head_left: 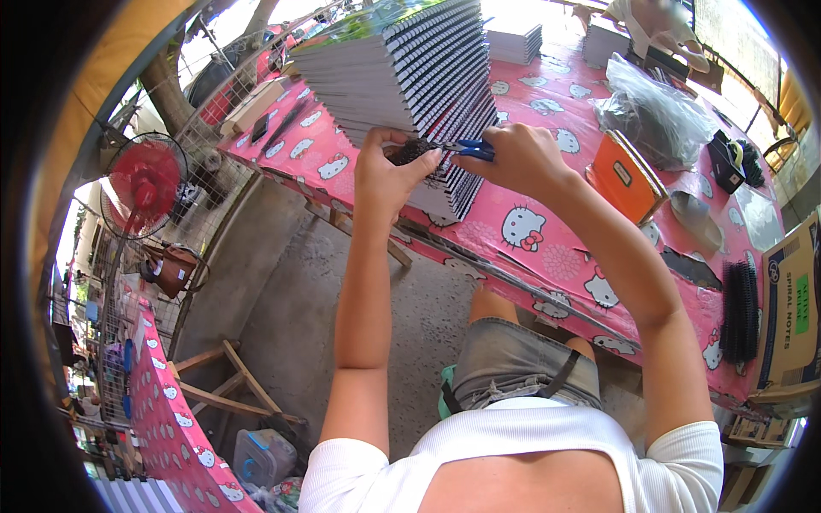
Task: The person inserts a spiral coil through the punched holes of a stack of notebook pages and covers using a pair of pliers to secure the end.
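Left hand [386, 175] pinches a black spiral coil end [414, 151]; right hand [518, 156] is closed on blue-handled pliers [473, 150] at the tall stack of spiral-bound white notebooks [402, 81], twelve o'clock on the pink patterned tablecloth [547, 248]. Risk, as I judge it: the leaning stack could slide if tugged, or the pliers could slip off the coil and nick a finger.

The surface [547, 256], under a pink cartoon-cat cloth, carries a stack of spiral notebooks [402, 77], an orange box [629, 175], a clear plastic bag [654, 111] and black spiral coils [740, 309].
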A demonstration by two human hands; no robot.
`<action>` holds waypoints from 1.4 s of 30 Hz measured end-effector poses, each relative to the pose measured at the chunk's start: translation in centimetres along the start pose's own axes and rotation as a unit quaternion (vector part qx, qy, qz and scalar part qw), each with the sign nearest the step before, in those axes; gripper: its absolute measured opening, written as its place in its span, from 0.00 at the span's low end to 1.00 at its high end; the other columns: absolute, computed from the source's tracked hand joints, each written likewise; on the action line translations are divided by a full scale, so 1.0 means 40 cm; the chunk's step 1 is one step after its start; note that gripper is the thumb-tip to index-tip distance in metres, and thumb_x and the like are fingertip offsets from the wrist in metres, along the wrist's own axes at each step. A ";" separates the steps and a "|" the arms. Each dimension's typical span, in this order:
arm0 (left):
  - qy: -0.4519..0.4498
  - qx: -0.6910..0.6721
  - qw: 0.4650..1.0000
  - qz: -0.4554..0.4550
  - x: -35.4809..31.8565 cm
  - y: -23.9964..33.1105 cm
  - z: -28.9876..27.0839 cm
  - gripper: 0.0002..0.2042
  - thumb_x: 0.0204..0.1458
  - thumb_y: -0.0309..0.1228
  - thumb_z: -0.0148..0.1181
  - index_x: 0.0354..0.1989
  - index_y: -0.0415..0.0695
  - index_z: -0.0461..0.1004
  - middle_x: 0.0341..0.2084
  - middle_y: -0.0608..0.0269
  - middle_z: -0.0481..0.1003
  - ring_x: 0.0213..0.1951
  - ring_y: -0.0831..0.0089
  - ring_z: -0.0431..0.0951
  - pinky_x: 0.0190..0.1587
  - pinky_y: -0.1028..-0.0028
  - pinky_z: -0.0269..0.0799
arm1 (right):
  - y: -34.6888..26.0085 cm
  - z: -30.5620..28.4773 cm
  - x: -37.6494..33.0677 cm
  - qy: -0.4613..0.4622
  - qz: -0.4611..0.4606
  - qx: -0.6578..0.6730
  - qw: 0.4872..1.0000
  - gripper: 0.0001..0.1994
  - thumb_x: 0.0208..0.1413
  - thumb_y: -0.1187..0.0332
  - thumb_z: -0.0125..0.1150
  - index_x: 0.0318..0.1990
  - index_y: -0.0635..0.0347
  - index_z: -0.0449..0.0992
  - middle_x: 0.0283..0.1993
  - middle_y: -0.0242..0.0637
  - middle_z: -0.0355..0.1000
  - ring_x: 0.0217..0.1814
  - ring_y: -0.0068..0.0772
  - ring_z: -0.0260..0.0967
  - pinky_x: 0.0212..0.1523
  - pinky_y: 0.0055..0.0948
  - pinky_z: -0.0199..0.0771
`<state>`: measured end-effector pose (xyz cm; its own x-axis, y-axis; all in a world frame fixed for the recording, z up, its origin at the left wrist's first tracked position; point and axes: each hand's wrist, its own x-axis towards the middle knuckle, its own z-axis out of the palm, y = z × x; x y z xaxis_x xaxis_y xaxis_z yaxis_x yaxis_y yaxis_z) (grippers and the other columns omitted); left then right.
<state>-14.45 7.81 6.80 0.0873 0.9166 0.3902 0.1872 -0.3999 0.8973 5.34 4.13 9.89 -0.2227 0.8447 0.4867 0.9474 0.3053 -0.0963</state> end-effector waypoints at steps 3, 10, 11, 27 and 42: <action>0.002 -0.026 0.999 -0.021 -0.002 0.011 0.004 0.20 0.41 0.25 0.71 0.40 0.37 0.66 0.24 0.58 0.75 0.20 0.79 0.72 0.17 0.81 0.63 | -0.006 -0.017 -0.019 -0.140 0.077 0.020 0.987 0.30 0.48 0.37 0.57 0.24 0.62 0.76 0.24 0.44 0.74 0.30 0.42 0.76 0.31 0.37 0.75; 0.001 -0.029 0.999 -0.031 -0.011 0.011 0.011 0.20 0.40 0.22 0.70 0.40 0.36 0.66 0.26 0.57 0.75 0.22 0.77 0.73 0.21 0.79 0.67 | 0.061 0.070 -0.023 0.242 -0.128 -0.051 0.960 0.32 0.49 0.34 0.53 0.22 0.61 0.76 0.15 0.39 0.71 0.20 0.43 0.74 0.24 0.38 0.74; 0.014 0.015 0.999 0.040 -0.002 -0.010 0.014 0.20 0.40 0.22 0.70 0.40 0.35 0.66 0.26 0.57 0.75 0.22 0.77 0.74 0.22 0.78 0.68 | 0.060 0.071 -0.027 0.242 -0.128 -0.051 0.961 0.32 0.49 0.34 0.53 0.22 0.61 0.76 0.15 0.39 0.71 0.20 0.43 0.74 0.24 0.38 0.74; 0.036 0.057 0.997 0.037 -0.003 -0.066 -0.001 0.24 0.38 0.26 0.74 0.42 0.35 0.66 0.25 0.58 0.75 0.24 0.76 0.74 0.26 0.78 0.69 | 0.000 0.045 -0.023 -0.046 0.024 0.014 0.999 0.30 0.48 0.38 0.57 0.26 0.62 0.77 0.21 0.40 0.72 0.25 0.41 0.74 0.29 0.37 0.75; 0.012 -0.062 0.994 -0.091 -0.046 -0.059 0.000 0.26 0.37 0.31 0.75 0.41 0.36 0.67 0.26 0.56 0.76 0.23 0.75 0.76 0.23 0.77 0.70 | -0.003 0.039 -0.036 -0.206 0.104 0.027 0.973 0.30 0.47 0.37 0.59 0.33 0.62 0.76 0.32 0.44 0.73 0.36 0.43 0.74 0.36 0.41 0.73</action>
<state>-15.05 7.09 3.97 0.0384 0.9743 0.2219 0.0757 -0.2243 0.9716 5.18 3.59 7.84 -0.1111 0.9918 0.0632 0.9709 0.1219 -0.2060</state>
